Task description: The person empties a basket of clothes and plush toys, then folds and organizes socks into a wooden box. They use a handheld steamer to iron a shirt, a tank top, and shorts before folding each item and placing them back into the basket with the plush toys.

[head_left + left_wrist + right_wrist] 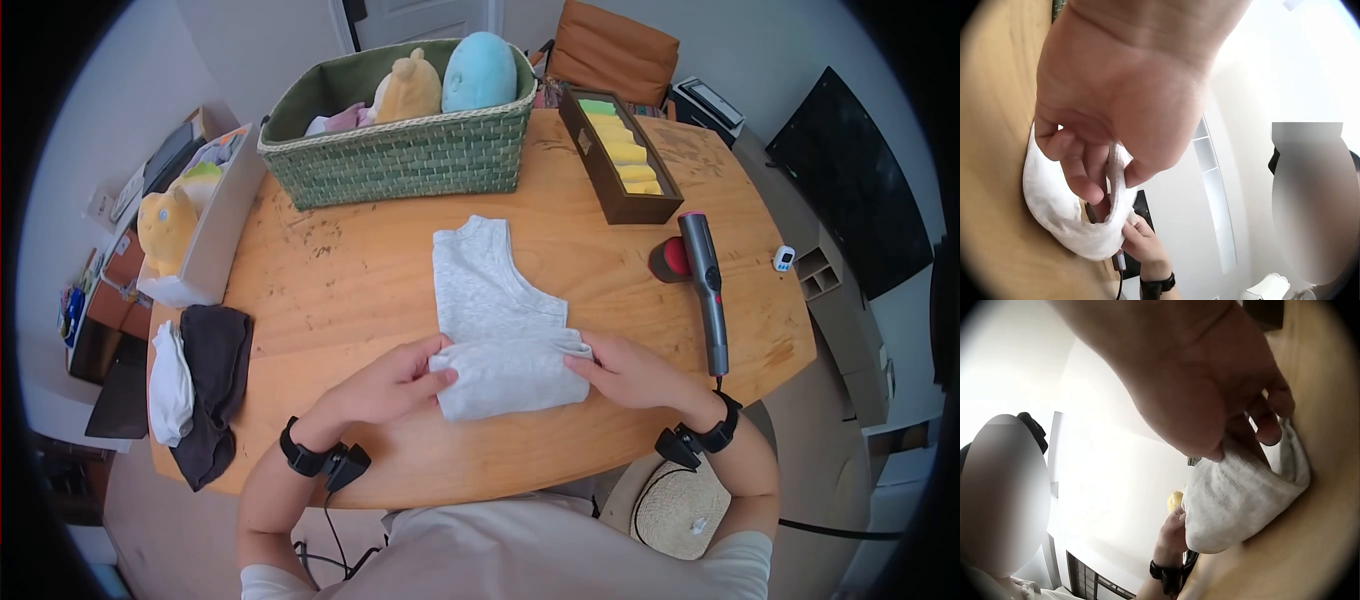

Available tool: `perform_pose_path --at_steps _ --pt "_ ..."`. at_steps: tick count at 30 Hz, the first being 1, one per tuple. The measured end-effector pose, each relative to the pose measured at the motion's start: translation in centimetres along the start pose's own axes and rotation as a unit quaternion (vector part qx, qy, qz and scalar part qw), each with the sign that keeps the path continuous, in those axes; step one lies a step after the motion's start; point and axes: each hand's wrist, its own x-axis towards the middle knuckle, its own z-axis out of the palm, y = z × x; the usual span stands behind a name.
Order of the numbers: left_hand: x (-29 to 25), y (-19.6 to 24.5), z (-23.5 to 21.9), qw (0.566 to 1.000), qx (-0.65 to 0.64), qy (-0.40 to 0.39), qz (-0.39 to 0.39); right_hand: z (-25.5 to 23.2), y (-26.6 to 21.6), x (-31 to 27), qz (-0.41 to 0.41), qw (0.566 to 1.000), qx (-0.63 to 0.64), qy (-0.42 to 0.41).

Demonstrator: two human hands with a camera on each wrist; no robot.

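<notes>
A light grey shirt lies on the wooden table in front of me, its near end folded over into a thick band. At the band's left side my left hand pinches the cloth between thumb and fingers. My right hand grips the opposite side, thumb on top. In the left wrist view the left hand holds an edge of the fabric, which bows into an open loop. The right wrist view has the right hand with fingers inside the fold of the shirt.
A green woven basket with plush toys stands at the back. Right of it is a brown box of folded yellow cloths. A grey handheld appliance lies at the right. Dark and white garments lie at the left edge, near a white bin.
</notes>
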Motion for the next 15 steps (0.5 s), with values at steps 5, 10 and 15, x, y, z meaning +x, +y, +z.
perform_pose_path --at_steps 5,10,15 --pt "3.0 -0.1 -1.3 0.969 0.184 0.151 -0.07 0.5 2.2 2.5 0.019 0.994 -0.019 0.103" --pt "2.1 3.2 0.6 0.853 0.483 0.156 0.121 0.8 -1.9 1.8 -0.004 0.946 -0.268 0.183" --pt "1.6 1.8 1.6 0.837 0.533 -0.013 0.122 2.3 -1.1 1.1 -0.073 0.933 -0.349 -0.046"
